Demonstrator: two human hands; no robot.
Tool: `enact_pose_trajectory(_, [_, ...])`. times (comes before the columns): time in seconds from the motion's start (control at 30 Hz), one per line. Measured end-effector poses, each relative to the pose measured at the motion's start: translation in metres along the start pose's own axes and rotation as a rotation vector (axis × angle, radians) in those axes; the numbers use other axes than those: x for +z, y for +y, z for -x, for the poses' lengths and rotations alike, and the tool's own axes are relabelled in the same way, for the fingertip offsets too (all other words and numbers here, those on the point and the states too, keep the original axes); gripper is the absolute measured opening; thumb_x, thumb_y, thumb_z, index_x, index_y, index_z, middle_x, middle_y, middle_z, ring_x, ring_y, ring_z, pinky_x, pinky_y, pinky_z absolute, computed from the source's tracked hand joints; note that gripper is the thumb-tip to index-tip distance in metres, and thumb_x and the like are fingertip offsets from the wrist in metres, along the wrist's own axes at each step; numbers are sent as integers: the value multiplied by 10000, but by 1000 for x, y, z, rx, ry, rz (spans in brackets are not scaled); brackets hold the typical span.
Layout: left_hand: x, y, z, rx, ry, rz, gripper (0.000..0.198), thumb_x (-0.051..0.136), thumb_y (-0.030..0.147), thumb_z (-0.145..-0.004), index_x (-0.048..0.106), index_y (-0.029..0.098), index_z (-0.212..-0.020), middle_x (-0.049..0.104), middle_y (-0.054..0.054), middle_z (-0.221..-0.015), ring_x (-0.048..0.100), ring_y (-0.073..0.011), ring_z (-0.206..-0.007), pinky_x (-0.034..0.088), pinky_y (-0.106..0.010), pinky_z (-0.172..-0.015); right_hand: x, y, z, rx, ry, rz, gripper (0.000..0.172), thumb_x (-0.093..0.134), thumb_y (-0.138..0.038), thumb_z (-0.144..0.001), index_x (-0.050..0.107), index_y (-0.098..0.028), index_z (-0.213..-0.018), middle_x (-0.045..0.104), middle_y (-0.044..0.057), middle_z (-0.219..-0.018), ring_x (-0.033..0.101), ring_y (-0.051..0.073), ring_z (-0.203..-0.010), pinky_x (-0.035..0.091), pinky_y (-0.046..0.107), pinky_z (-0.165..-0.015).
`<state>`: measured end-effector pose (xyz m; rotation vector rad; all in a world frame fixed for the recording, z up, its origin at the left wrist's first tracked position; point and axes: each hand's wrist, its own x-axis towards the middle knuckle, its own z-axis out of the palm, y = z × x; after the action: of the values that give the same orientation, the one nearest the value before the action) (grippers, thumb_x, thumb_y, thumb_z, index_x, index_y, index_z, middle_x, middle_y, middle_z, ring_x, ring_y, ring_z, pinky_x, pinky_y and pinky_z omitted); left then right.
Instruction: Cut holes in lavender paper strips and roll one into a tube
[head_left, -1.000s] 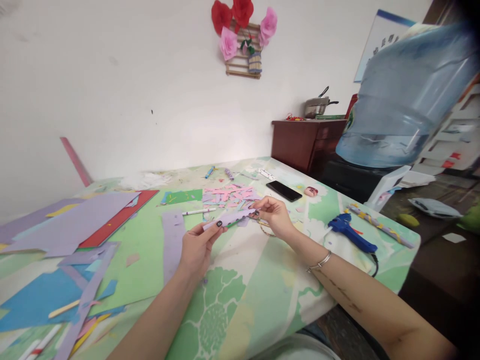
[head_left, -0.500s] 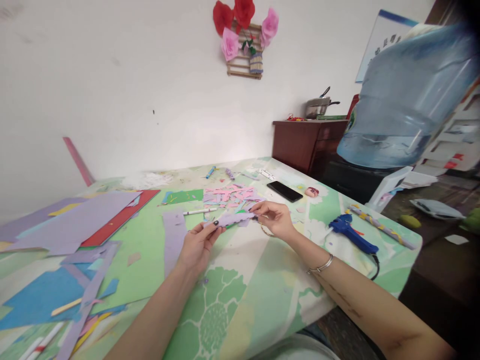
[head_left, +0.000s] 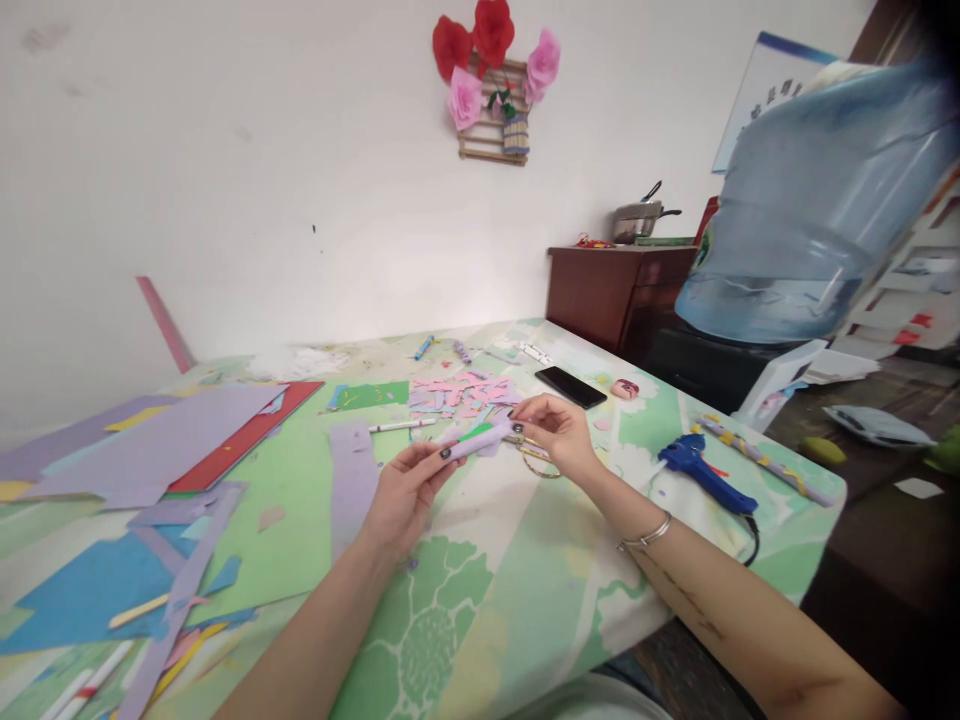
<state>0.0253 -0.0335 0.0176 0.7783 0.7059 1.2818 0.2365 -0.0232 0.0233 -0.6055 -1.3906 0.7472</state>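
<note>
A light purple paper strip [head_left: 491,437] with a green part showing on it stretches between my hands above the table. My left hand [head_left: 411,492] pinches its near left end between thumb and fingers. At the far right end, the fingertips of my right hand [head_left: 553,437] are closed on the strip. Just below my right hand lies a thin gold-and-dark loop [head_left: 541,470], partly hidden by the fingers. Behind the strip is a heap of small pink and blue paper scraps [head_left: 461,394]. A white pen-like stick [head_left: 403,425] lies left of the heap.
Coloured paper sheets [head_left: 172,440] and cut strips cover the left side. A black phone [head_left: 570,386], a small reddish case [head_left: 625,388], a blue glue gun [head_left: 709,472] with a cord and a yellow-wrapped grey stick [head_left: 765,460] lie right. Beyond stands a water bottle [head_left: 810,200].
The purple strip has turned in my fingers and its green part shows more. My left hand has shifted slightly right, and the loop under my right hand is more visible.
</note>
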Motion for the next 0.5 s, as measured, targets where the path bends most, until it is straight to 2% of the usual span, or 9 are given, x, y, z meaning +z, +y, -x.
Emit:
enact_pose_trajectory(0.07, [0, -1, 0, 39, -9, -42, 162, 778, 142, -569, 666, 128, -685, 720, -54, -889, 675, -152, -813, 537, -234, -812, -1, -1, 0, -49, -11, 42, 126, 739, -260, -672, 651, -183, -719, 644, 51, -783, 604, 164, -768, 485, 310, -717])
enact_pose_trajectory(0.23, [-1, -3, 1, 195, 7, -319, 156, 783, 189, -569, 692, 150, -689, 736, -69, -865, 636, -220, -990, 513, -305, -866, -4, 0, 0, -140, -31, 185, 52, 686, -243, -733, 704, -196, -748, 644, 67, -804, 602, 177, -786, 478, 320, -724])
enact_pose_trajectory(0.37, [-1, -1, 4, 244, 45, -541, 167, 765, 235, -589, 722, 173, -738, 735, -63, -910, 668, -232, -899, 540, -319, -784, -8, 3, -2, -122, -66, 265, 86, 651, -236, -762, 730, -213, -790, 655, 75, -848, 614, 188, -814, 487, 325, -731])
enact_pose_trajectory(0.5, [-6, -4, 2, 364, -5, -751, 186, 719, 251, -638, 738, 206, -818, 739, -33, -890, 679, -212, -834, 539, -317, -766, -12, 12, -4, -68, -102, 308, 126, 644, -187, -737, 739, -217, -815, 659, 64, -853, 620, 176, -805, 490, 301, -727])
